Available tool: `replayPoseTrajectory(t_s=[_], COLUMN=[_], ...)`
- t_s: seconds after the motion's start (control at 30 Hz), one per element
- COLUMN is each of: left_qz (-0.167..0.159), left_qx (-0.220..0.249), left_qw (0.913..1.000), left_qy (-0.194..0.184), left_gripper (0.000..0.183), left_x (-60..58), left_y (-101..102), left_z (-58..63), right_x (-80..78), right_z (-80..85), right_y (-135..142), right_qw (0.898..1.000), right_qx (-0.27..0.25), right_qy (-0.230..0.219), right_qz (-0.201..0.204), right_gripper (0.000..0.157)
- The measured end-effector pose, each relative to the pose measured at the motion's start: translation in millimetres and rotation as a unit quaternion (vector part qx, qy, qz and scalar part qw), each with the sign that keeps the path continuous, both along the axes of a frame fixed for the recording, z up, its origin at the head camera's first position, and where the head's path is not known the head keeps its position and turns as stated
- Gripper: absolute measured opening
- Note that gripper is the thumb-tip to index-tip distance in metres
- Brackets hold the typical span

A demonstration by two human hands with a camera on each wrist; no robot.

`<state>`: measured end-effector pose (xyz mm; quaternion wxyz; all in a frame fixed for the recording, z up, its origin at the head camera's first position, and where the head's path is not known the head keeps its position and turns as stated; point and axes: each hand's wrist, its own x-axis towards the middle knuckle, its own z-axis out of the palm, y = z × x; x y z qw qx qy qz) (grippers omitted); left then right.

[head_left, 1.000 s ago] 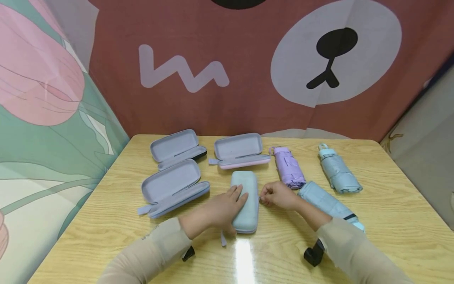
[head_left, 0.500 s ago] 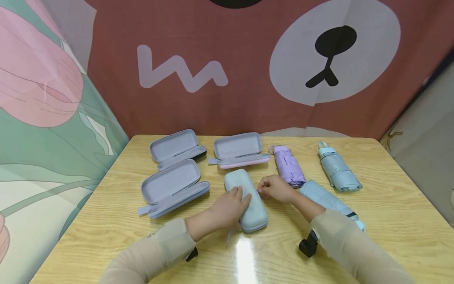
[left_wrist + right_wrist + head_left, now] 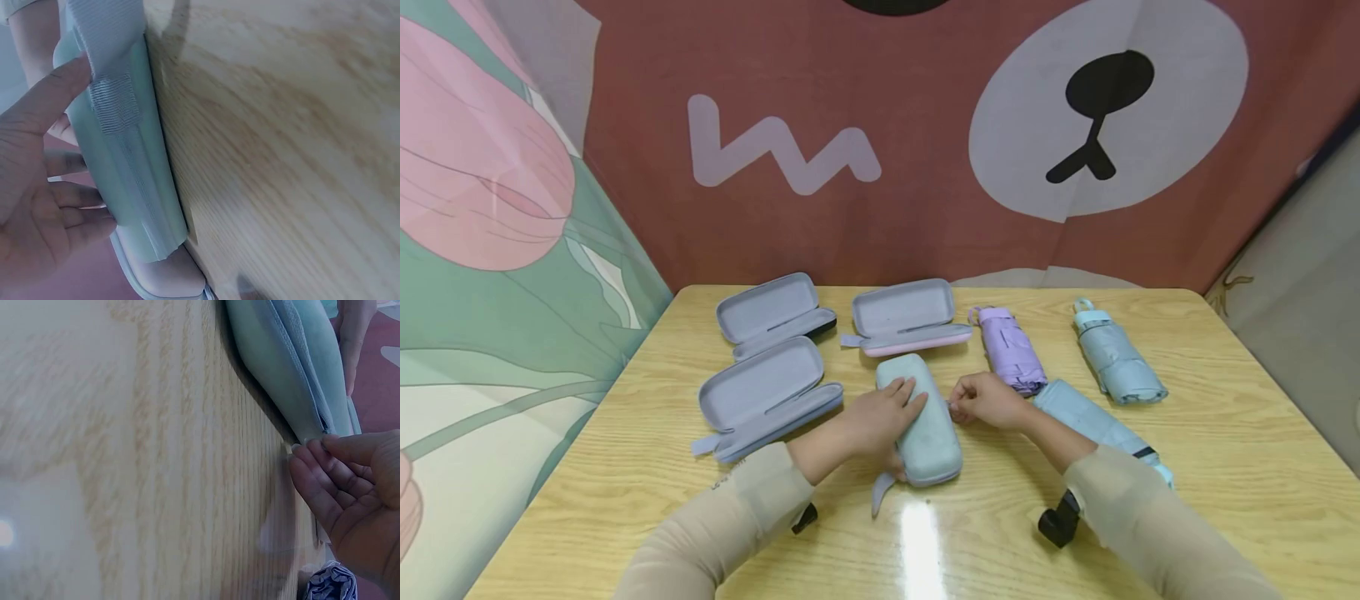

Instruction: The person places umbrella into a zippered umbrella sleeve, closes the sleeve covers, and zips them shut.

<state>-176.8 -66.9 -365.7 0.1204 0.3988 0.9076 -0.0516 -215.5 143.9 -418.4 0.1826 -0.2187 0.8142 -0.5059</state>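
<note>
A mint green hard zip case (image 3: 931, 442) lies lid down over its base on the table, slightly angled. My left hand (image 3: 880, 423) holds it from the left, fingers across the top. In the left wrist view my thumb touches the side by a grey fabric strap (image 3: 112, 69). My right hand (image 3: 988, 402) is at the case's right side, thumb and fingertips pinching a small zipper pull (image 3: 326, 432), mostly hidden by the fingers. The zipper edge (image 3: 294, 350) shows a parted seam running up to that pull in the right wrist view.
Behind and left stand open grey-lined cases: a black one (image 3: 767, 308), a blue one (image 3: 763, 383) and a pink one (image 3: 904, 308). Folded umbrellas lie right: purple (image 3: 1011, 354), grey-blue (image 3: 1116, 362), and light blue (image 3: 1090, 421) next to my right forearm.
The mint case has turned, its near end swinging right. Both hands stay on it, my right hand shifting slightly away and then back along its side.
</note>
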Motion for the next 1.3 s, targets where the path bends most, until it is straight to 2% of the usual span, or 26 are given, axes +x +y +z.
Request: replayPoseTrajectory(t_s=[0.2,0.6,0.8,0.97,1.13,1.2,1.3], left_qz=[-0.005,0.044,0.044,0.035,0.019,0.017,0.016], left_qx=[-0.007,-0.015,-0.024,-0.028,0.000,0.008,0.019], left_qw=[0.9997,0.9966,0.9954,0.9970,0.9998,0.9998,0.9995], left_qy=[0.023,0.069,0.082,0.063,0.009,0.004,0.017], left_gripper=[0.103,0.103,0.104,0.101,0.098,0.096,0.087], left_x=[0.0,7.7,4.5,-7.4,-17.1,-19.5,-22.4], left_y=[3.0,15.8,19.0,21.2,20.0,18.8,17.3], left_z=[-3.6,-8.4,-6.5,-1.6,1.4,1.9,1.8], right_x=[4.5,21.0,21.7,20.1,18.8,17.8,16.0], right_z=[1.4,8.6,13.7,11.4,8.4,8.2,8.7], right_y=[4.8,22.4,24.5,27.3,30.8,31.6,32.5], right_qw=[0.999,0.998,0.996,0.997,0.998,0.998,0.998], right_qx=[0.024,0.028,0.042,0.049,0.045,0.049,0.059], right_qy=[0.018,0.002,-0.002,-0.006,-0.015,-0.009,0.011], right_qz=[0.014,0.060,0.078,0.067,0.042,0.031,0.011], right_gripper=[0.008,0.006,0.006,0.008,0.009,0.008,0.008])
